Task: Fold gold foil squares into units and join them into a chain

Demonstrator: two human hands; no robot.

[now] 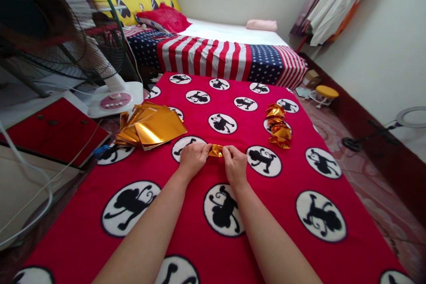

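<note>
A small folded piece of gold foil paper (pixel 216 150) is stretched between my two hands, just over the red cloth (pixel 186 171). My left hand (pixel 194 158) pinches its left end, fingers closed. At the other end, my right hand (pixel 235 164) grips it between thumb and fingers. To the left lies a fanned, uneven stack of flat gold foil sheets (pixel 159 125). Several folded gold foil pieces (pixel 280 133) sit in a row on the right, apart from my hands. Parts of the held piece are hidden by my fingers.
A standing fan (pixel 115 100) is at the left beside a red-topped cabinet (pixel 49 126). Beyond the cloth-covered surface stands a bed with a stars-and-stripes cover (pixel 213 57). A yellow stool (pixel 326 92) and a ring light (pixel 411 117) are on the right.
</note>
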